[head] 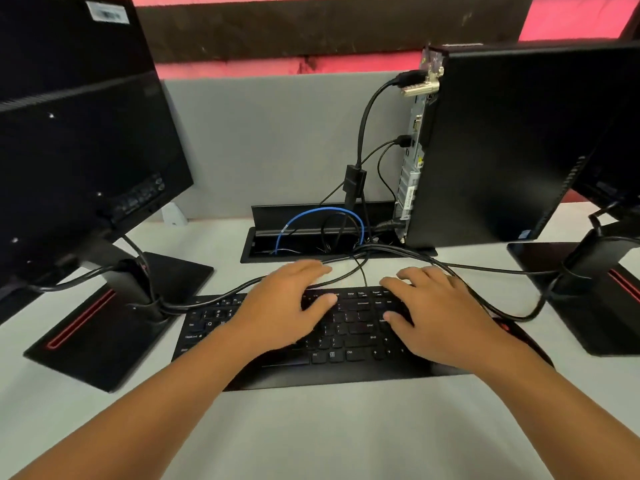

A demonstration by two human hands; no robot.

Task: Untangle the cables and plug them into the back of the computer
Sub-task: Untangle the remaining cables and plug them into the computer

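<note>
Both hands are laid palm-down over the keyboard (332, 336) at the middle of the counter (311, 427); the left hand (284, 313) and right hand (440, 320) are seen with fingers spread loosely and nothing held. Black cables (377, 252) are draped behind the fingertips and partly hidden by them. Several are plugged into the back of the computer (502, 143) at the far edge. The ports are too small to be told apart.
</note>
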